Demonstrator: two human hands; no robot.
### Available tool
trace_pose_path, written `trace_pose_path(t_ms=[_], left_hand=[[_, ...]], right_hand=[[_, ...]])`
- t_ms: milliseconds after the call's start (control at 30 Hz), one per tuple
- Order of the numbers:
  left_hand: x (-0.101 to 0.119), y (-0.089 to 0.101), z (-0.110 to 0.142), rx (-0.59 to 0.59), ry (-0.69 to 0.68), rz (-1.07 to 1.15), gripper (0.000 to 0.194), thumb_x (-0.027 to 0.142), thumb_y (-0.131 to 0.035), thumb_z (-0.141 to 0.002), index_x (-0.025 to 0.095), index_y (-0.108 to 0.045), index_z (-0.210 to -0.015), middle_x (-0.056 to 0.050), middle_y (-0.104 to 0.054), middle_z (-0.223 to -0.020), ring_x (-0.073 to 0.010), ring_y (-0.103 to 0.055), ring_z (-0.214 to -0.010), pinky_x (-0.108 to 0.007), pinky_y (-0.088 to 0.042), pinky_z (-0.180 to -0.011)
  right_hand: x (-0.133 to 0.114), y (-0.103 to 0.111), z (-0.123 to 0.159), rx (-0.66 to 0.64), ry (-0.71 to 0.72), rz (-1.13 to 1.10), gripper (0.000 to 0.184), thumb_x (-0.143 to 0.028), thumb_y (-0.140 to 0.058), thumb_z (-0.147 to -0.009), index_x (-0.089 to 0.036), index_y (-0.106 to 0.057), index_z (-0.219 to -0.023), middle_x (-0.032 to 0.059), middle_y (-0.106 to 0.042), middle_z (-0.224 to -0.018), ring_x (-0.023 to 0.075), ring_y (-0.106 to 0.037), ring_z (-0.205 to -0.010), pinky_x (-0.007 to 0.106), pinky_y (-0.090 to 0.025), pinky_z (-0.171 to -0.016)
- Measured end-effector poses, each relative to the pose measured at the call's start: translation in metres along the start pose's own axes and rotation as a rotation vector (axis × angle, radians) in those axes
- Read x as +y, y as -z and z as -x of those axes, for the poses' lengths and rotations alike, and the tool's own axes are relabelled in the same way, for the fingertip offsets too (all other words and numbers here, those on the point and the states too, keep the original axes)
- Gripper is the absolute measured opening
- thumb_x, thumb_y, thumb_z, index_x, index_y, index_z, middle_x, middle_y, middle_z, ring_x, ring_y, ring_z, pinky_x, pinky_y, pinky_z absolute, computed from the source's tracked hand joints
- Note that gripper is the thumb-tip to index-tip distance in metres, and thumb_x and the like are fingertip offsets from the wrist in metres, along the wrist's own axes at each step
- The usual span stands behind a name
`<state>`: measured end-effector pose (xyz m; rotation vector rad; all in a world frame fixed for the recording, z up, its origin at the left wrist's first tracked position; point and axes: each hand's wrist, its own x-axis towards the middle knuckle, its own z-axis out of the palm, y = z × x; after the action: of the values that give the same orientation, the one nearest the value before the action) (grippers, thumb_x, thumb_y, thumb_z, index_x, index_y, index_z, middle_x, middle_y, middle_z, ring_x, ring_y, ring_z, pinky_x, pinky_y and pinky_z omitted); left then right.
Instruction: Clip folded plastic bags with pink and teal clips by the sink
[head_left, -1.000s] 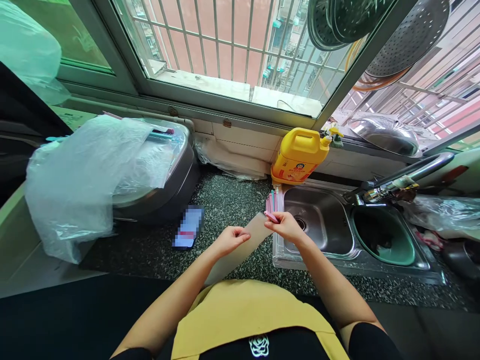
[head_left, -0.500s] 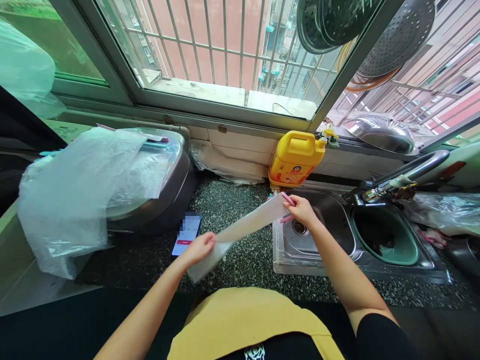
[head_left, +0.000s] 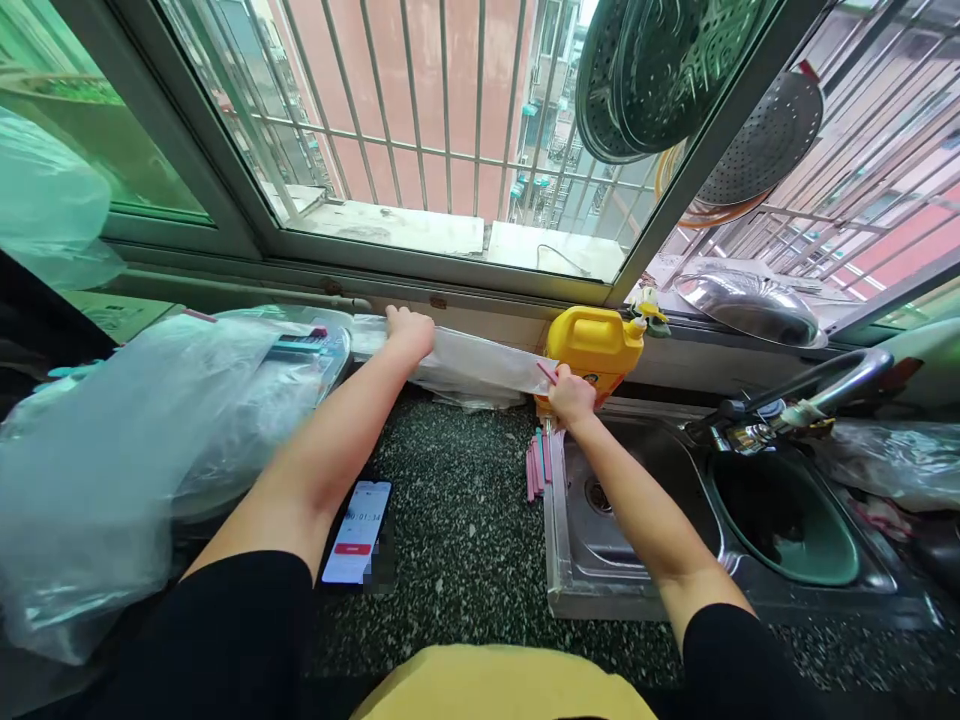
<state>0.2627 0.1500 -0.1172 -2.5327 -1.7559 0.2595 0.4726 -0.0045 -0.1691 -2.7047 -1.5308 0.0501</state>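
Note:
A long folded plastic bag point(head_left: 487, 362), whitish and translucent, stretches between my hands along the wall below the window. My left hand point(head_left: 411, 335) is closed on its left part, close to the bag-covered dark container point(head_left: 341, 370). At the other end, my right hand point(head_left: 574, 397) pinches the bag's edge, where a thin pink strip point(head_left: 547, 372) sticks out of the fingers. This hand is just in front of the yellow jug point(head_left: 592, 340). Below it, several pink strips point(head_left: 536, 470) lie on the counter against the sink's left edge.
A phone point(head_left: 358, 535) showing a timer lies on the speckled counter point(head_left: 450, 540), under my left forearm's right side. The double sink point(head_left: 555, 575) stands at right with a faucet point(head_left: 757, 430) and green basin point(head_left: 821, 530). Crumpled plastic point(head_left: 112, 430) covers the left side.
Both hands have moved from over the counter's middle toward the back wall, bringing the folded bag with them. It now lies nearly level. The pink strips by the sink are uncovered.

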Motion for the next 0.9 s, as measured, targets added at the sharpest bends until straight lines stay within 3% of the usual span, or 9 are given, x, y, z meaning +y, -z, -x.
trace_pose_path(t_ms=[133, 267, 367, 433, 500, 667, 900], left_hand=[[-0.014, -0.029, -0.035, -0.052, 0.067, -0.009, 0.041, 0.027, -0.040, -0.081, 0.007, -0.060, -0.111, -0.022, -0.059, -0.114, -0.0337, -0.045, -0.114, -0.052, -0.025, -0.094], [-0.016, -0.067, -0.051, 0.196, 0.053, 0.040, 0.044, 0.020, -0.031, -0.084, 0.007, -0.053, -0.119, -0.022, -0.049, -0.126, -0.0324, -0.036, -0.123, -0.054, -0.016, -0.100], [-0.001, -0.097, -0.051, 0.296, -0.143, 0.096, 0.046, 0.017, -0.027, -0.085, 0.016, -0.048, -0.126, -0.014, -0.039, -0.138, -0.0252, -0.029, -0.128, -0.045, -0.011, -0.106], [0.013, -0.120, -0.049, 0.238, -0.326, 0.157, 0.045, 0.019, -0.028, -0.085, 0.019, -0.052, -0.123, -0.012, -0.042, -0.136, -0.0245, -0.032, -0.127, -0.041, -0.014, -0.107], [0.026, -0.144, -0.047, 0.172, -0.416, 0.213, 0.044, 0.022, -0.030, -0.086, 0.018, -0.053, -0.122, -0.013, -0.043, -0.135, -0.0270, -0.033, -0.125, -0.044, -0.016, -0.106], [0.037, -0.190, -0.048, 0.014, -0.203, 0.201, 0.046, 0.034, -0.035, -0.086, 0.028, -0.042, -0.131, -0.011, -0.030, -0.144, -0.0373, -0.023, -0.129, -0.061, -0.015, -0.099], [0.033, -0.203, -0.055, -0.110, -0.142, 0.196, 0.047, 0.034, -0.035, -0.086, 0.030, -0.039, -0.133, -0.012, -0.026, -0.146, -0.0393, -0.017, -0.131, -0.066, -0.014, -0.095]], right_hand=[[-0.026, -0.017, -0.030, -0.119, 0.008, -0.039, 0.027, -0.020, -0.036, -0.090, -0.010, -0.046, -0.112, 0.0216, -0.064, -0.099, 0.0258, -0.063, -0.095, 0.034, -0.047, -0.077], [-0.046, -0.042, -0.059, -0.210, -0.046, -0.079, 0.032, -0.023, -0.037, -0.091, -0.006, -0.045, -0.117, 0.0235, -0.063, -0.101, 0.0240, -0.061, -0.100, 0.032, -0.047, -0.080], [-0.055, -0.060, -0.077, -0.246, -0.089, -0.088, 0.035, -0.026, -0.039, -0.091, -0.003, -0.047, -0.116, 0.0253, -0.063, -0.100, 0.0242, -0.062, -0.099, 0.032, -0.047, -0.079], [-0.060, -0.071, -0.087, -0.265, -0.110, -0.091, 0.036, -0.026, -0.039, -0.091, -0.001, -0.048, -0.116, 0.0272, -0.063, -0.099, 0.0247, -0.062, -0.098, 0.032, -0.048, -0.078], [-0.063, -0.081, -0.096, -0.279, -0.123, -0.092, 0.038, -0.026, -0.038, -0.092, 0.000, -0.049, -0.116, 0.0281, -0.063, -0.098, 0.0251, -0.062, -0.098, 0.032, -0.048, -0.078], [-0.065, -0.098, -0.111, -0.311, -0.136, -0.081, 0.043, -0.033, -0.033, -0.093, -0.002, -0.052, -0.116, 0.0263, -0.065, -0.094, 0.0253, -0.063, -0.095, 0.034, -0.049, -0.076], [-0.063, -0.101, -0.116, -0.346, -0.136, -0.063, 0.045, -0.035, -0.027, -0.094, -0.004, -0.052, -0.118, 0.0260, -0.063, -0.099, 0.0258, -0.063, -0.096, 0.034, -0.048, -0.075]])
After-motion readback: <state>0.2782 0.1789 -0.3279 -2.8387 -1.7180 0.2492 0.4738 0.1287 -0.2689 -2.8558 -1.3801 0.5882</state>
